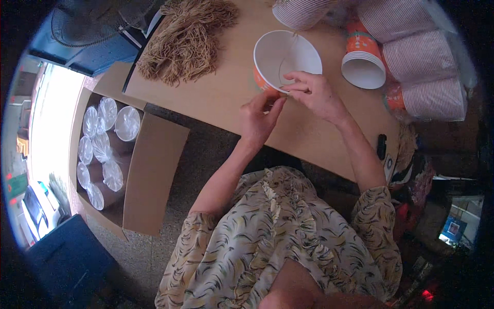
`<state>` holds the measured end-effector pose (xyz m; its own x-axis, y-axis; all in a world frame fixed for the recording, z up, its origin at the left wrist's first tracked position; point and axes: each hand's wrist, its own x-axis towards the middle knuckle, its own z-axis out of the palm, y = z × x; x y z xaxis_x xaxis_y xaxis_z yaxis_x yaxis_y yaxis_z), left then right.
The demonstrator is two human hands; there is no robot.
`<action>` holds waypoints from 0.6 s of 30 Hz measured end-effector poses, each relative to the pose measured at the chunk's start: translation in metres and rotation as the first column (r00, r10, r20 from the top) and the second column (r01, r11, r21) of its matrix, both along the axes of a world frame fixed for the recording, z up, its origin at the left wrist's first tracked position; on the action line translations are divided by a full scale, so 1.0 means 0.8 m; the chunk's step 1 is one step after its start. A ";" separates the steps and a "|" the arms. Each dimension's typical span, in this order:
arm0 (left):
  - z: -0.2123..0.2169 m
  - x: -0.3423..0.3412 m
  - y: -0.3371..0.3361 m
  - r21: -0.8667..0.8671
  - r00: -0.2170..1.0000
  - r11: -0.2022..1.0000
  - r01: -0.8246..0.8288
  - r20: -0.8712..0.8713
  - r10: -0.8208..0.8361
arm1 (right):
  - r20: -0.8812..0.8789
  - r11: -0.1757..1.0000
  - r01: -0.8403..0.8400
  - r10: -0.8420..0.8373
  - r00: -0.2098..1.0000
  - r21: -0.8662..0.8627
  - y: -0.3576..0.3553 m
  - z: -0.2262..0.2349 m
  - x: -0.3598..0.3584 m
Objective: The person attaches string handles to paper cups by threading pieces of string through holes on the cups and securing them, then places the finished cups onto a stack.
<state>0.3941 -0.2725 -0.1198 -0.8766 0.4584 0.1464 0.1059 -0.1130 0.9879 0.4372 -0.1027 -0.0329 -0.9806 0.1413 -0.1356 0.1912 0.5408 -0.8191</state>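
Observation:
A white paper bowl [284, 54] with an orange outside lies tilted on the brown table [216, 98], its open mouth toward me. A thin string runs across its inside. My left hand [260, 119] pinches the bowl's near rim from below. My right hand [314, 92] grips the rim just to the right, its fingers curled over the edge. Both hands touch the bowl at nearly the same spot.
A heap of tan string pieces [188, 38] lies at the table's far left. Stacks of paper bowls [422, 67] lie at the right, and one short orange stack [363, 59] sits beside the bowl. An open cardboard box [149, 175] of clear plastic lids [105, 139] stands on the floor at left.

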 end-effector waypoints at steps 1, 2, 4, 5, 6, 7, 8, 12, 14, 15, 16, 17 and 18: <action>0.007 0.000 0.002 -0.030 0.998 0.999 -0.042 -0.041 0.041 | -0.012 1.000 0.009 -0.009 1.000 -0.006 0.000 0.000 0.001; 0.014 0.001 0.004 -0.058 0.993 0.995 -0.085 -0.083 0.080 | -0.023 1.000 0.017 -0.018 1.000 -0.012 -0.001 -0.001 0.001; 0.021 0.003 0.006 -0.065 0.989 0.990 -0.122 -0.091 0.116 | -0.027 1.000 0.016 -0.017 0.999 -0.023 0.000 -0.001 0.002; 0.023 0.004 0.007 -0.072 0.984 0.985 -0.156 -0.099 0.149 | -0.030 0.999 0.018 -0.019 0.999 -0.035 0.000 -0.002 0.002; 0.025 0.004 0.007 -0.072 0.983 0.985 -0.160 -0.099 0.152 | -0.030 0.999 0.014 -0.015 0.999 -0.035 -0.002 0.002 0.002; 0.026 0.005 0.008 -0.070 0.975 0.980 -0.186 -0.134 0.176 | -0.013 1.000 0.011 -0.011 1.000 0.012 -0.004 0.007 0.001; 0.027 0.005 0.008 -0.067 0.965 0.975 -0.212 -0.169 0.199 | 0.003 0.998 0.008 -0.008 1.000 0.058 -0.006 0.010 0.001; 0.028 0.005 0.011 -0.098 0.964 0.969 -0.225 -0.165 0.208 | -0.036 0.999 0.025 -0.024 0.999 0.044 -0.009 0.011 0.003; 0.027 0.004 0.011 -0.135 0.945 0.962 -0.238 -0.261 0.197 | -0.007 0.998 0.054 -0.053 0.999 0.043 -0.016 0.018 0.002; 0.027 0.003 0.012 -0.134 0.945 0.962 -0.237 -0.262 0.197 | -0.009 0.998 0.054 -0.054 0.999 0.043 -0.015 0.017 0.002; 0.027 0.003 0.013 -0.116 0.947 0.966 -0.230 -0.256 0.195 | 0.012 0.996 0.080 -0.080 0.997 0.036 -0.014 0.014 0.002; 0.027 0.002 0.014 -0.098 0.949 0.970 -0.222 -0.250 0.192 | 0.034 0.994 0.106 -0.107 0.994 0.028 -0.014 0.012 0.002; 0.025 0.001 0.015 -0.097 0.948 0.970 -0.224 -0.250 0.194 | 0.033 0.994 0.104 -0.105 0.994 0.029 -0.014 0.012 0.002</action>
<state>0.3951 -0.2605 -0.0995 -0.9015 0.2957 0.3160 0.3469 0.0572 0.9361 0.4385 -0.1140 -0.0231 -0.9551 0.2466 -0.1642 0.2759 0.5385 -0.7962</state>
